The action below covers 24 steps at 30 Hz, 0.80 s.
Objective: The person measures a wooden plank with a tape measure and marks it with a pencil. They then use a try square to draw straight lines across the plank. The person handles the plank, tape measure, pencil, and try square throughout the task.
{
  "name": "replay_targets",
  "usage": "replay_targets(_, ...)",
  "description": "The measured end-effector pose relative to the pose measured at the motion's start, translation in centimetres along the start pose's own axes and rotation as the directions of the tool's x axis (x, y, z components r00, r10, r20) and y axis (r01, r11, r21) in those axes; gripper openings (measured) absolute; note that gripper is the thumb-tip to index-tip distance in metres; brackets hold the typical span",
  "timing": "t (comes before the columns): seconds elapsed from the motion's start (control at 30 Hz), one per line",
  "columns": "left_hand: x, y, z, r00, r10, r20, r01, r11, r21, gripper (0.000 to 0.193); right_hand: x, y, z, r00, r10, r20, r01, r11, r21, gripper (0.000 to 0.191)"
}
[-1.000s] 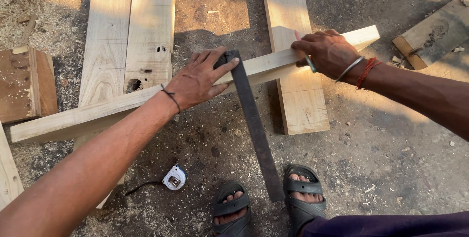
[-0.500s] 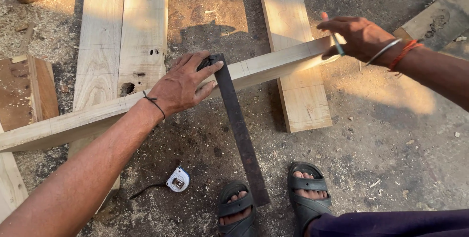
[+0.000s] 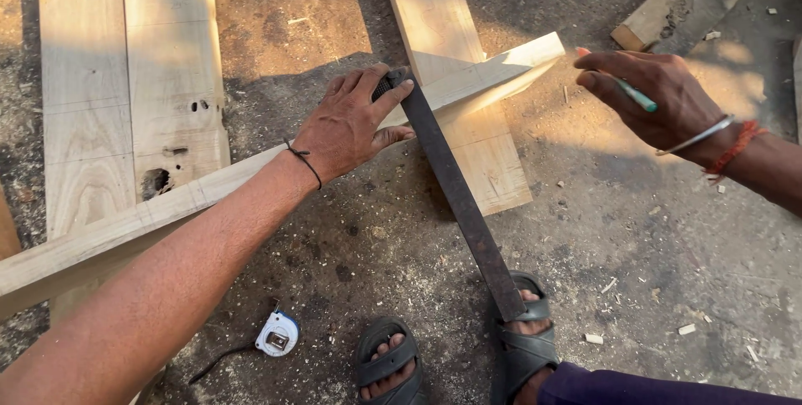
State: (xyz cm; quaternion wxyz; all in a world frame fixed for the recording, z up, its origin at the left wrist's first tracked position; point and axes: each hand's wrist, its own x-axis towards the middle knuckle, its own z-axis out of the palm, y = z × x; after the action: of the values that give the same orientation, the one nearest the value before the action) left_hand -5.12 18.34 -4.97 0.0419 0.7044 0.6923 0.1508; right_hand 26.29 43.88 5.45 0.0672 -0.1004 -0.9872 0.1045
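Note:
A long pale wooden batten (image 3: 209, 192) runs from lower left up to the right, resting across flat planks. My left hand (image 3: 351, 125) presses a dark rusty steel square (image 3: 459, 196) against the batten, fingers spread over its head. The square's long blade slants down toward my right foot. My right hand (image 3: 660, 100) hovers just past the batten's far end, off the wood, pinching a green pen (image 3: 635, 94). A silver bangle and red thread circle that wrist.
Two wide planks (image 3: 134, 79) lie at upper left and a shorter plank (image 3: 455, 79) passes under the batten. A white-blue tape measure (image 3: 277, 334) sits on the dusty ground near my sandalled feet (image 3: 388, 363). A wood offcut (image 3: 685, 0) lies top right.
My right hand has lifted off the batten and moved right, past its end. The left hand and square have stayed pressed on the batten, and the view has shifted left.

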Motion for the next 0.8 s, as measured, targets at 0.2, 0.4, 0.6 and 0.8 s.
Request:
replay_targets(0.2, -3.3, -4.3, -1.0, 0.994, -0.103, -0.041, 0.095, 0.982, -0.165, 0.038, 1.0, -1.9, -0.2, 0.989, 0.093, -0.112, -0.087, 0.995, 0.053, 0.028)
replay_targets(0.4, -10.9, -11.2, -3.7, 0.909, -0.353, -0.222, 0.351, 0.935, -0.047, 0.046, 9.0, -2.1, 4.8, 0.97, 0.04, -0.241, 0.046, 0.939, 0.342, 0.024)
replay_targets(0.6, -16.3, -15.4, -9.1, 0.704, -0.615, -0.356, 0.579, 0.787, -0.215, 0.035, 8.5, -6.1, 7.6, 0.998, 0.065, -0.006, -0.062, 0.972, 0.225, 0.032)
replay_targets(0.8, -18.9, -12.9, -11.6, 0.553, -0.698, -0.455, 0.613, 0.711, -0.346, 0.035, 3.8, -7.3, 3.1, 0.981, 0.173, 0.085, -0.18, 0.979, 0.092, 0.039)
